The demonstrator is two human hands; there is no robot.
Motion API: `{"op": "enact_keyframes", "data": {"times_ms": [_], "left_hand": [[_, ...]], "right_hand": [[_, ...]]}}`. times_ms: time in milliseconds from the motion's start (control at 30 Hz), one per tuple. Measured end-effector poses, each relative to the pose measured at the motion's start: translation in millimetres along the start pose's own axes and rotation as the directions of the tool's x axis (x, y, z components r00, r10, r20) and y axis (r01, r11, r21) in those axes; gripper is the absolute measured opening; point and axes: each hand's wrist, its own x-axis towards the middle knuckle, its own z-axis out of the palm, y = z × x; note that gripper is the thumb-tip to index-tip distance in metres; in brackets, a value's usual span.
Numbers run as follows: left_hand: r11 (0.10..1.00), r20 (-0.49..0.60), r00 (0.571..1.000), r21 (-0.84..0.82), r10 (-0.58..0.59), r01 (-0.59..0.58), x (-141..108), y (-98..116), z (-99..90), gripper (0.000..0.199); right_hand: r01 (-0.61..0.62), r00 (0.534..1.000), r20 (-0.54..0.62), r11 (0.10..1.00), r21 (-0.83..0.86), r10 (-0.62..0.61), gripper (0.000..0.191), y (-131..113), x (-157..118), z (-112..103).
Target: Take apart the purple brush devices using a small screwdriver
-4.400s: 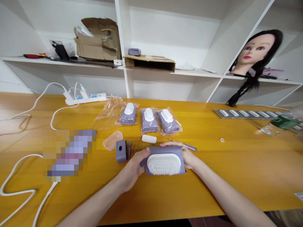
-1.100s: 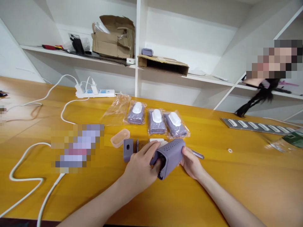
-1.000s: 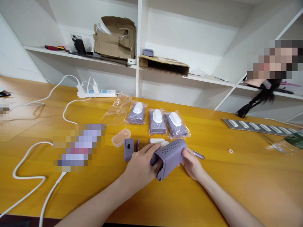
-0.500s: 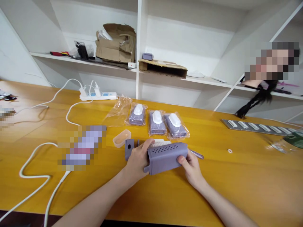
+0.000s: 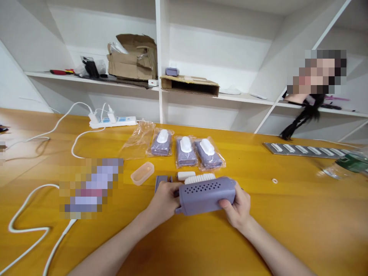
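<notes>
A purple casing (image 5: 205,197) with rows of small holes is held above the wooden table. My right hand (image 5: 237,205) grips its right end, thumb on the front face. At its open left end is my left hand (image 5: 165,199), fingers curled and partly hidden at the casing's edge. Just behind the casing show a white bristled piece (image 5: 199,178) and a small white block (image 5: 186,176). A smaller purple part (image 5: 161,183) lies behind my left hand. Farther left sits a translucent oval tray (image 5: 143,173).
Several items stand behind: three bagged purple units (image 5: 186,153), a power strip (image 5: 113,121) with white cables and a blurred-out object (image 5: 94,188) at left. A metal strip (image 5: 304,150), bottle (image 5: 350,165) and white ring (image 5: 275,181) lie right. Shelves (image 5: 160,57) rise behind.
The view has shifted slightly. My left hand has drawn lower against the casing's left end, and the small white block now shows. My right hand still holds the right end.
</notes>
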Motion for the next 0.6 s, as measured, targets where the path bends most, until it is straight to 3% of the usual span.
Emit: {"op": "enact_keyframes", "data": {"times_ms": [67, 233, 400, 500, 600], "left_hand": [[0.999, 0.034, 0.999, 0.033, -0.022, 0.021, 0.8, 1.2, -1.3, 0.015], [0.942, 0.032, 0.995, 0.319, 0.093, -0.098, -1.8, -0.6, -3.1, 0.012], [0.916, 0.016, 0.998, 0.395, 0.066, -0.067, -4.8, 5.8, 1.0, 0.008], [0.968, 0.064, 0.998, 0.249, 0.015, -0.031, -5.5, 15.9, -3.3, 0.006], [0.987, 0.271, 0.959, -0.103, -0.089, 0.121, -7.2, 25.4, -16.5, 0.025]], "right_hand": [[0.033, 0.999, 0.013, 0.999, -0.001, -0.033, 0.044, -0.3, 2.5, -2.5], [0.156, 0.983, 0.095, 0.988, 0.015, -0.157, 0.049, -2.3, 3.2, -3.0], [0.053, 0.989, 0.136, 0.994, 0.098, -0.066, 0.054, 0.6, 4.6, -3.3], [-0.070, 0.991, 0.124, 0.982, 0.177, 0.048, 0.053, 6.2, 11.5, -10.4], [-0.252, 0.968, 0.106, 0.898, 0.359, 0.229, 0.050, 14.9, 19.7, -20.2]]}}
